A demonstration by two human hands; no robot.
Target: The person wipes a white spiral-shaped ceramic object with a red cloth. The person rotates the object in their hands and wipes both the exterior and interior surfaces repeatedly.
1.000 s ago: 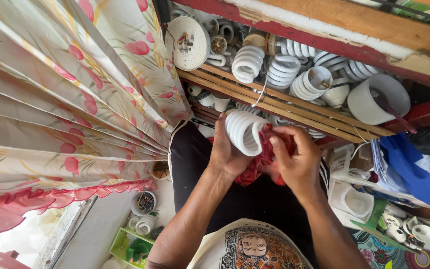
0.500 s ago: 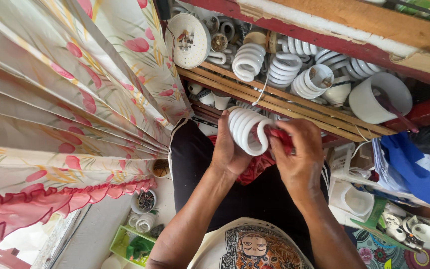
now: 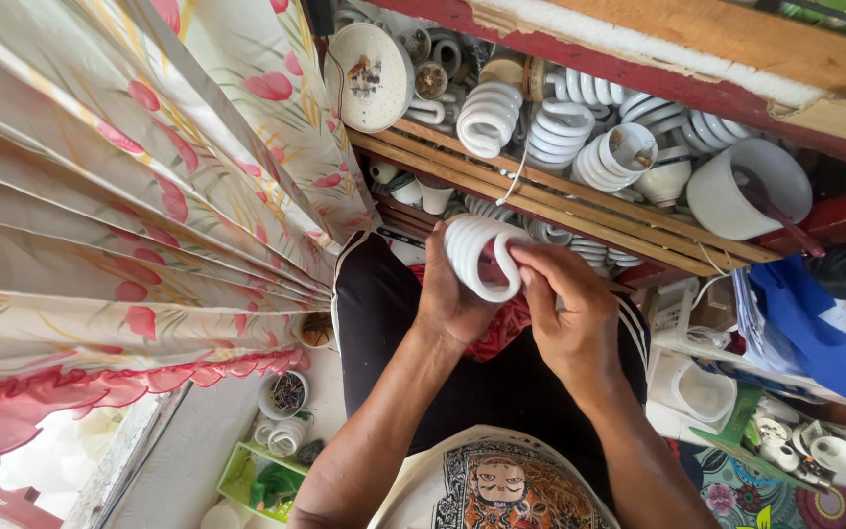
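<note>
Just below the wooden rack (image 3: 580,211), over the person's lap, both hands are working on one white spiral bulb (image 3: 482,257). The left hand (image 3: 452,294) is wrapping around the bulb's coils from underneath and gripping them. The right hand (image 3: 565,309) is closing its fingers on the end of the bulb that faces away from the rack, pinching rather than clenching.

Judgement on handling: the glass coils are thin, so the left hand should be cradling several turns at once, not squeezing a single loop. Any twisting or pulling should be coming from the right hand at the base end, kept straight along the bulb's axis and done low over the lap.

On the rack, more spiral bulbs (image 3: 560,127) are lying in a row, with a round white disc (image 3: 369,64) at its left end and a white cup (image 3: 746,191) at its right end. Left of the rack, a flowered curtain (image 3: 119,196) is hanging.

Hard to make out: the bulb's base is sitting behind the right fingers, so I cannot tell whether it is attached. The red thing under the hands is mostly covered. The rack's lower shelf is shadowed.
</note>
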